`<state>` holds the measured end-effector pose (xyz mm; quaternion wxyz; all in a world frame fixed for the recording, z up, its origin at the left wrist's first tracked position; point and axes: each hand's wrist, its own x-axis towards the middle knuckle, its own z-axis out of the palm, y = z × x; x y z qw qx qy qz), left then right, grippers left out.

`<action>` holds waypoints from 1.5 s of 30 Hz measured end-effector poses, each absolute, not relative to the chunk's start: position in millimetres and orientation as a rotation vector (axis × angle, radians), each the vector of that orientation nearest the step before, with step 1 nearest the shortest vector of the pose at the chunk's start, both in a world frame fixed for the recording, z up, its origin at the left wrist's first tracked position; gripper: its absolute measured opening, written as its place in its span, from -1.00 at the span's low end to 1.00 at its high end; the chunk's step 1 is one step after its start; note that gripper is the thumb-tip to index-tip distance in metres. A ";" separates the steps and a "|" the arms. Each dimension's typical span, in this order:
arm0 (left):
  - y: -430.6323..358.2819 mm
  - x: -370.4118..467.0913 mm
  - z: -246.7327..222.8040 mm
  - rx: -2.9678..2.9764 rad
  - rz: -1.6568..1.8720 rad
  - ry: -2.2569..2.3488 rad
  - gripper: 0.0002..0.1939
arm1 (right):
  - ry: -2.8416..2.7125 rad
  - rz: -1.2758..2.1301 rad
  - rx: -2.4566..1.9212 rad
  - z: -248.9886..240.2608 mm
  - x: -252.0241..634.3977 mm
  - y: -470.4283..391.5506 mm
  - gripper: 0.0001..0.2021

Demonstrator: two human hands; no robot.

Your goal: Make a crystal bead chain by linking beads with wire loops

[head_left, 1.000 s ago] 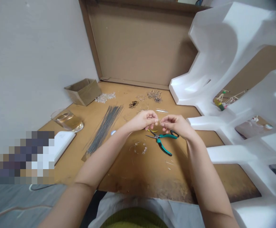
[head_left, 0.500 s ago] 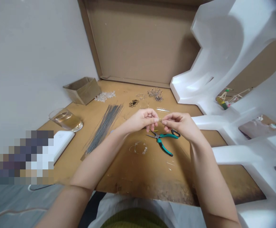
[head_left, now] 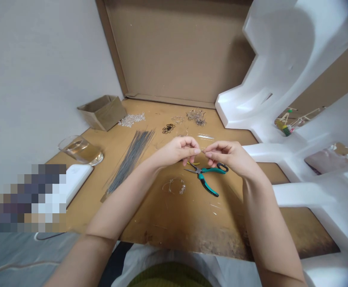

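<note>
Fine wire-like piece [head_left: 203, 151], held above the table [head_left: 188, 219].
Slender and pale, with a faint yellowish tint, the piece spans the narrow gap between the pinched fingertips of the left grip [head_left: 187, 150] and the right grip [head_left: 224, 154]. Only a short stretch shows; its ends are hidden by the fingers, its full form too small to tell.

Pliers [head_left: 209, 187] on table [head_left: 188, 227] beneath hands [head_left: 179, 150], wires [head_left: 132, 159] left, glass [head_left: 82, 150] farther left, box [head_left: 103, 114] behind glass
</note>
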<state>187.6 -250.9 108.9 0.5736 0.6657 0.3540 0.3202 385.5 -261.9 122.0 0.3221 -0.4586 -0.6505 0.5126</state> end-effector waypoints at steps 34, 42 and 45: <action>-258.7 171.6 121.6 1.638 0.931 0.932 -0.76 | -2.141 0.614 -1.604 117.7 386.5 -266.2 -0.66; -253.4 168.6 118.0 1.588 0.894 0.844 -0.75 | -2.746 0.179 -1.762 30.0 400.4 -285.8 -0.10; -250.6 167.2 114.0 1.609 0.785 0.785 -0.80 | -2.714 0.205 -1.765 27.1 396.3 -288.0 -0.17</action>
